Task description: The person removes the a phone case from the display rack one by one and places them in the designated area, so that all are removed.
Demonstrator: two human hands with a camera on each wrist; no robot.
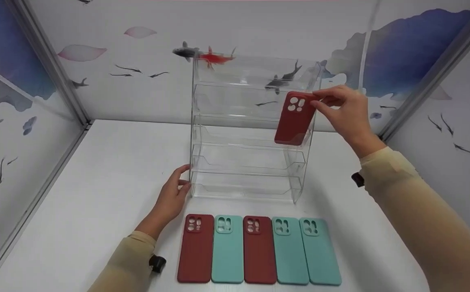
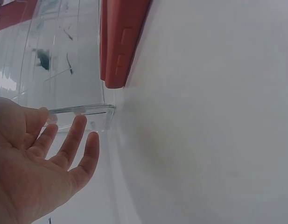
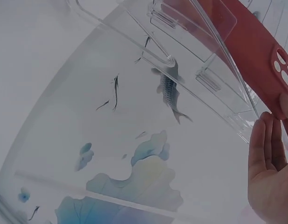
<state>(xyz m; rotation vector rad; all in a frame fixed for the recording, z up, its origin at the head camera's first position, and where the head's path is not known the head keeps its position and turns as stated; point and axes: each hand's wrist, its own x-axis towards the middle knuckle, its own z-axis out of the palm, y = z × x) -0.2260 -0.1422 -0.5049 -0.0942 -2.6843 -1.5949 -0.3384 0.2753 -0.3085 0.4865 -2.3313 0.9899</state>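
Observation:
My right hand (image 1: 346, 111) pinches the upper right corner of a red phone case (image 1: 294, 121) between thumb and fingers. The case hangs tilted, camera cutouts at the top, its lower end behind a clear lip at the right of the clear acrylic rack (image 1: 243, 170). In the right wrist view, the clear side panel crosses in front of the held case (image 3: 246, 42). With thumb and fingertips, my left hand (image 1: 172, 198) holds the front edge of the rack's left side, low down. Its other fingers (image 2: 73, 140) are spread along the panel in the left wrist view.
In front of the rack lies a row of phone cases side by side: a red case (image 1: 195, 251) at left, a turquoise case (image 1: 227, 251), another red case (image 1: 260, 251), then two turquoise ones (image 1: 291, 255). Printed wall panels (image 1: 137, 81) enclose the white table (image 1: 109, 162).

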